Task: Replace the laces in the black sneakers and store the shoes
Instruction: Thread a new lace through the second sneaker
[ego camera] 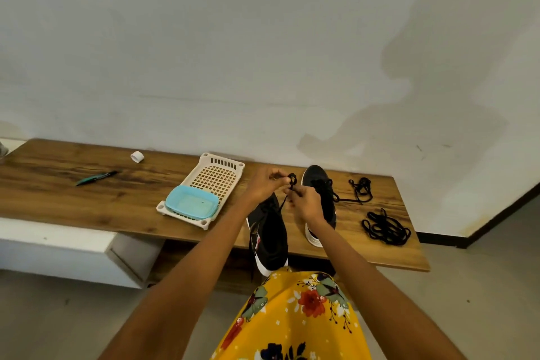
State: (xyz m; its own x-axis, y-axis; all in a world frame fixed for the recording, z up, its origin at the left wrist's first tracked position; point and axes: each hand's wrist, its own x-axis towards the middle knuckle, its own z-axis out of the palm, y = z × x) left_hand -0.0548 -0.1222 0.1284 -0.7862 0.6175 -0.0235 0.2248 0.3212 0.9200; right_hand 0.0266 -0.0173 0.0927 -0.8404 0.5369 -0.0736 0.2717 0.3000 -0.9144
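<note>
Both hands worked 1 black lace [292,180] above the near sneaker [270,238], which overhung the counter [87,199] edge. The left hand [264,185] and right hand [305,203] each pinched the lace. Judgement: even tension on both ends would seat it. The second sneaker [320,199] stood just beside.

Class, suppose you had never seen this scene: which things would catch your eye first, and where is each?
First, the two hands at the centre: the left hand and right hand both pinch a black lace above a black sneaker overhanging the wooden bench's near edge. The second sneaker stands to its right, with loose black laces beyond. Left of the hands, a pale blue container sits in a white basket tray.
</note>
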